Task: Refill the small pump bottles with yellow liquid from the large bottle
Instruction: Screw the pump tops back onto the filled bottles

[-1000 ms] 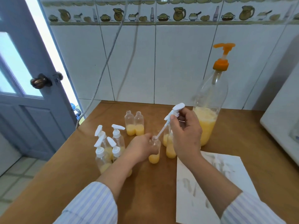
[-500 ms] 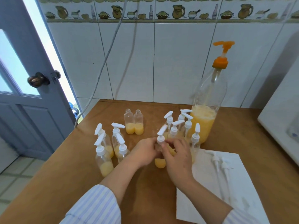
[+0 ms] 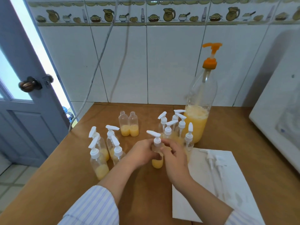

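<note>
On a wooden table (image 3: 146, 200) by a tiled wall, the left hand (image 3: 141, 154) grips a small bottle (image 3: 157, 159) upright at mid-table while the right hand (image 3: 174, 157) pinches its pump (image 3: 156, 138); the large bottle (image 3: 198, 114) stands behind.

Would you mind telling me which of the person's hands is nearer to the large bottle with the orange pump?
Right. The right hand is on the small bottle, below-left of the large bottle; the left hand grips that bottle's far side.
</note>
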